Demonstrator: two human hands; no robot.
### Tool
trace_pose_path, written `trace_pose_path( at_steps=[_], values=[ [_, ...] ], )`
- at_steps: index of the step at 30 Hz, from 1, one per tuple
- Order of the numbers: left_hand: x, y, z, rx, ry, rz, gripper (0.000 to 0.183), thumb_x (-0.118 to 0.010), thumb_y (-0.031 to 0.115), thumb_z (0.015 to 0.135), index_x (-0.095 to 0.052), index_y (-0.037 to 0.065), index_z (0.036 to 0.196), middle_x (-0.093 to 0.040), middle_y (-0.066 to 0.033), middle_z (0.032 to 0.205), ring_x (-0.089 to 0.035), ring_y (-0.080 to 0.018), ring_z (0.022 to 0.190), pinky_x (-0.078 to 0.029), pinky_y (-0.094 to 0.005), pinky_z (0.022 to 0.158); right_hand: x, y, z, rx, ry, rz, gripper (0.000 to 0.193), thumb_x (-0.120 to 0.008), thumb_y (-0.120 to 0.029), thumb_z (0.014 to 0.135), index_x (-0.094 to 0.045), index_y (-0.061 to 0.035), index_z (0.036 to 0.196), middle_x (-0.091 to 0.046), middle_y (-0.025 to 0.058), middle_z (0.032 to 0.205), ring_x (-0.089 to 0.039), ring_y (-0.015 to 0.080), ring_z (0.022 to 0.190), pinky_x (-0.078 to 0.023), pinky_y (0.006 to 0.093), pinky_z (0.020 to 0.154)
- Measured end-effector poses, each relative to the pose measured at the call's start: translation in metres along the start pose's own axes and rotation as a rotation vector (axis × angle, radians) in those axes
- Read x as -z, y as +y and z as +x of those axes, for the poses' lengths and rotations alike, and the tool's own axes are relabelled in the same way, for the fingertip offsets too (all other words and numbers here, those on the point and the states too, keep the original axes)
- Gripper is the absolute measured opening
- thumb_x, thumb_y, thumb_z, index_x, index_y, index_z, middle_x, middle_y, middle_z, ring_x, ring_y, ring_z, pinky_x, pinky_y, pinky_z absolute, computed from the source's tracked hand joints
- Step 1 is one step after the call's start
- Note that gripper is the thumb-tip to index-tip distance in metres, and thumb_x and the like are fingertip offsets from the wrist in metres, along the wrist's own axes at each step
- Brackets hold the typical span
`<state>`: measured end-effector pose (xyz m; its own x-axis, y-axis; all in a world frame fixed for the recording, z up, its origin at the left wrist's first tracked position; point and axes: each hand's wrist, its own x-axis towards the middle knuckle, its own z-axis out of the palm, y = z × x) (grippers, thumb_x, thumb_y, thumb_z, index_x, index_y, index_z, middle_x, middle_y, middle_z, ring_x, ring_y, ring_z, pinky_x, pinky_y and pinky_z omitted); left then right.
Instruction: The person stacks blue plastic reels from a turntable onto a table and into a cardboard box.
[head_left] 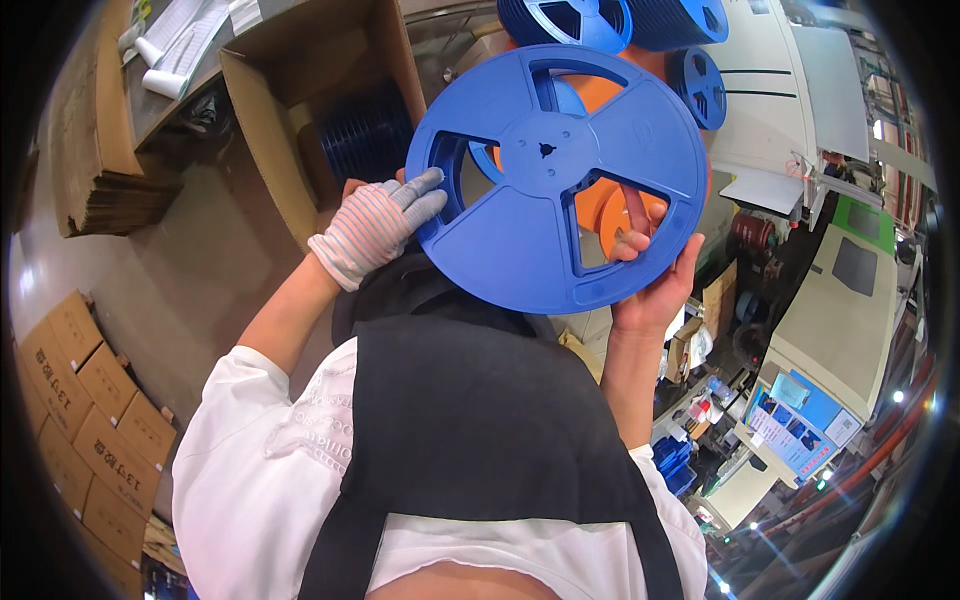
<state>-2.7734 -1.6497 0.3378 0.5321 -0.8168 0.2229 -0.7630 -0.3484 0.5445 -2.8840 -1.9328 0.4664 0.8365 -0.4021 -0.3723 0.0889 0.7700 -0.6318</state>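
A large blue plastic reel (500,240), round with three cut-out windows and a small hub hole, is held up in front of my chest. My left hand (375,225), in a striped glove with grey fingertips, grips its left rim, fingers over the front face. My bare right hand (655,270) holds the lower right side, with fingers showing through the right window and the thumb at the outer rim. Orange reels (607,215) partly show behind it through the windows. To the left, an open cardboard box (262,130) holds several dark blue reels (365,140).
More blue reels (697,88) stand beyond the held one, beside a white machine surface (765,130). Stacked cartons (100,420) fill the lower left, flattened cardboard (115,190) the upper left. A pale machine with a green panel (840,300) stands right.
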Motion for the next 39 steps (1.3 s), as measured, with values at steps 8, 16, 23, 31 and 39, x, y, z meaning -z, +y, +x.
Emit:
trace_pose_path(
  at_steps=[8, 16, 23, 31, 39],
  values=[
    [-0.002, 0.006, -0.021, 0.583, 0.309, -1.485, 0.026, -0.063, 0.022, 0.092, -0.059, 0.007, 0.113, -0.065, -0.0095, 0.106, -0.062, -0.0222, 0.099, -0.05, -0.0364, 0.087, 0.022, -0.007, 0.011, 0.141, 0.196, -0.354, 0.055, -0.042, -0.048, 0.098, -0.051, 0.0005, 0.123, -0.054, 0.0166, 0.128, -0.063, 0.0193, 0.076, -0.047, 0.0284, 0.062],
    [-0.013, -0.004, -0.065, 0.914, 0.482, -1.982, 0.036, -0.067, 0.027, 0.087, -0.056, 0.008, 0.116, -0.064, -0.0134, 0.107, -0.063, -0.0233, 0.074, -0.049, -0.0305, 0.056, 0.034, -0.006, 0.004, 0.15, 0.215, -0.315, 0.049, -0.044, -0.043, 0.098, -0.054, 0.0009, 0.116, -0.045, 0.0264, 0.137, -0.061, 0.0162, 0.075, -0.049, 0.0256, 0.06],
    [-0.019, -0.009, -0.084, 0.916, 0.504, -1.955, 0.034, -0.065, 0.022, 0.089, -0.056, 0.007, 0.118, -0.064, -0.0135, 0.11, -0.064, -0.0236, 0.084, -0.051, -0.0339, 0.065, 0.027, 0.008, 0.013, 0.026, 0.211, -0.253, 0.053, -0.04, -0.05, 0.099, -0.055, -0.0015, 0.116, -0.043, 0.0258, 0.139, -0.061, 0.0166, 0.07, -0.049, 0.0255, 0.059],
    [-0.032, -0.042, -0.11, 1.013, 0.694, -1.68, 0.027, -0.065, 0.018, 0.089, -0.057, 0.004, 0.111, -0.064, -0.0143, 0.106, -0.062, -0.0234, 0.089, -0.052, -0.037, 0.077, 0.027, 0.015, 0.018, 0.009, 0.261, -0.277, 0.052, -0.038, -0.05, 0.099, -0.055, -0.0028, 0.111, -0.043, 0.0238, 0.14, -0.063, 0.0167, 0.068, -0.05, 0.0255, 0.058],
    [-0.095, -0.118, -0.146, 1.417, 0.238, -0.347, 0.019, -0.061, 0.018, 0.086, -0.061, 0.005, 0.1, -0.067, -0.0114, 0.087, -0.063, -0.0236, 0.078, -0.049, -0.0363, 0.075, 0.026, 0.023, 0.017, -0.018, 0.213, -0.315, 0.051, -0.036, -0.049, 0.1, -0.056, -0.003, 0.109, -0.052, 0.0256, 0.13, -0.059, 0.0164, 0.068, -0.05, 0.026, 0.06]
  ],
)
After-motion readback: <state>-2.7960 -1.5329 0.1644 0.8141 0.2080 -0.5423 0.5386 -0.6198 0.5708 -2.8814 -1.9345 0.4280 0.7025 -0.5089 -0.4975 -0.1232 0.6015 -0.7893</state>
